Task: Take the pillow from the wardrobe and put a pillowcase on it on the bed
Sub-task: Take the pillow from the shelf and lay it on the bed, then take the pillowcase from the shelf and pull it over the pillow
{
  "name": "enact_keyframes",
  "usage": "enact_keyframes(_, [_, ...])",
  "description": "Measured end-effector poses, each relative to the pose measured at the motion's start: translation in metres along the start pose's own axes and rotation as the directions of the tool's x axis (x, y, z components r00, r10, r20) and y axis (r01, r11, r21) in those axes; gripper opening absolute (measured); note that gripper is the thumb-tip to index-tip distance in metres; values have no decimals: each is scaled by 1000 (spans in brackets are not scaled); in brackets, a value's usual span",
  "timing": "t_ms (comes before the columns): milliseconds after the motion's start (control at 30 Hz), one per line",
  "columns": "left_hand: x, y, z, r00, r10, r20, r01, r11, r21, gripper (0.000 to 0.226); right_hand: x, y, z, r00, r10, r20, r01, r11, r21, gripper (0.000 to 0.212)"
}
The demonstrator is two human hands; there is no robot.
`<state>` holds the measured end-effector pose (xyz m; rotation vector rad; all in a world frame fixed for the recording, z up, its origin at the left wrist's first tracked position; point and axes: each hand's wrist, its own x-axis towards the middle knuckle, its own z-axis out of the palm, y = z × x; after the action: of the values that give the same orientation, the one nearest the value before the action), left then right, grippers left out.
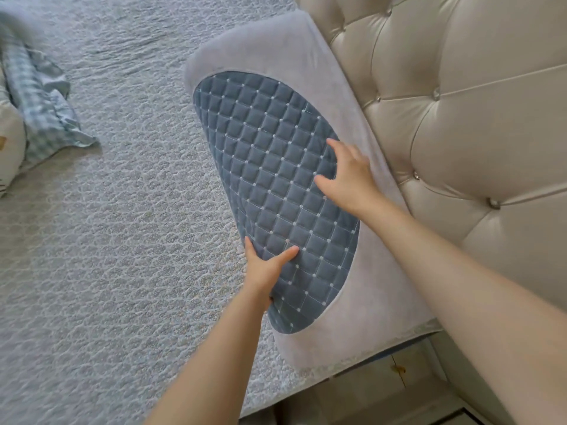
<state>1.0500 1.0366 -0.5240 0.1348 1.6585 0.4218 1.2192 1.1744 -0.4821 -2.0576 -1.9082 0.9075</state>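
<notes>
A long pillow (270, 161) in a grey cover with a blue quilted oval panel lies on the bed (122, 210), along the headboard. My left hand (267, 265) grips the pillow's near long edge, thumb on top of the blue panel, fingers tucked under. My right hand (346, 176) rests flat on the blue panel near the headboard side, fingers spread.
A cream tufted headboard (460, 118) rises to the right of the pillow. A crumpled blue checked cloth (43, 108) lies at the bed's far left, beside a white patterned cushion (9, 148). A bedside cabinet (399, 384) shows below the mattress corner.
</notes>
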Motion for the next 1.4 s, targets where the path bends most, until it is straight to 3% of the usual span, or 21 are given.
enact_keyframes(67, [-1, 5, -3, 1000, 0, 15, 0, 1000, 20, 125, 6, -2, 0, 988, 121, -99, -136, 976, -171, 65])
enact_keyframes(133, [-2, 7, -6, 1000, 4, 24, -5, 999, 43, 121, 1, 10, -5, 961, 250, -114, -271, 931, -244, 68])
enact_keyframes(267, [-4, -2, -2, 997, 73, 11, -73, 996, 60, 116, -14, 39, -8, 896, 443, -34, -441, 876, -196, 86])
enact_keyframes(333, [-2, -6, 0, 995, 100, 5, -100, 993, 61, 116, -12, 41, -8, 881, 472, -26, -471, 871, -138, 91])
enact_keyframes(533, [7, -9, 3, 990, 140, -33, -140, 990, 2, 114, -10, 41, -1, 929, 369, -26, -370, 923, -106, 102])
enact_keyframes(667, [11, -10, 10, 976, 182, -120, -169, 980, 108, 113, -12, 51, -2, 945, 326, -21, -326, 936, -133, 102])
enact_keyframes(800, [5, -15, 10, 960, 257, -112, -232, 952, 198, 105, -21, 40, 0, 944, 330, -18, -323, 910, -260, 94])
enact_keyframes(967, [-21, -23, -11, 944, 319, -87, -276, 905, 323, 67, -54, 14, 2, 956, 287, 56, -256, 914, -314, 76])
enact_keyframes(1100, [-56, -42, -44, 927, 372, -44, -344, 891, 297, 43, -103, -15, 8, 968, 141, 207, -88, 966, -245, 71])
enact_keyframes(1400, [-159, -114, -163, 817, 436, -377, -355, 896, 266, 14, -228, -128, 54, 878, -217, 426, 237, 971, 5, 49])
